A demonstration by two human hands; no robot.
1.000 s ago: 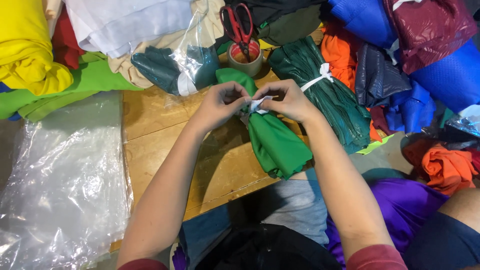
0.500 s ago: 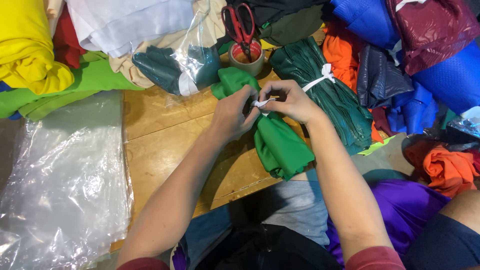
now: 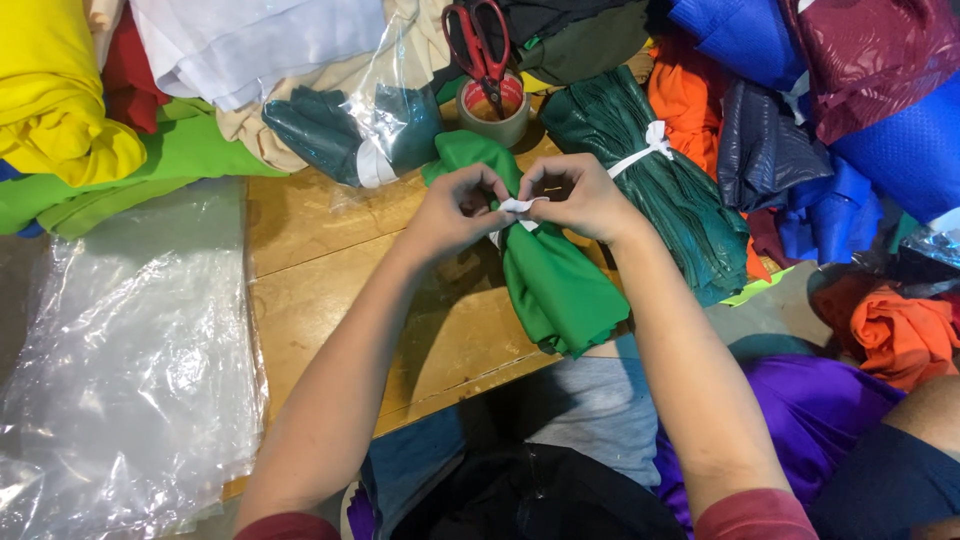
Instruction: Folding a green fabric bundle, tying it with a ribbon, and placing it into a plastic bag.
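Both hands pinch a white tie strip [image 3: 520, 205] across the green fabric bundle [image 3: 555, 275] at table centre, left hand [image 3: 455, 210] at nine o'clock, right hand [image 3: 580, 200] at three; knotting seems underway, likely needing a firm outward pull.

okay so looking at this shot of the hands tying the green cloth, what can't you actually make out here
Head view, the only one:
- The white strip between left hand and right hand: fingers cover its ends, so knot unclear.
- The tape roll: red scissors lie across it.
- Maroon fabric: cut off by the frame edge.
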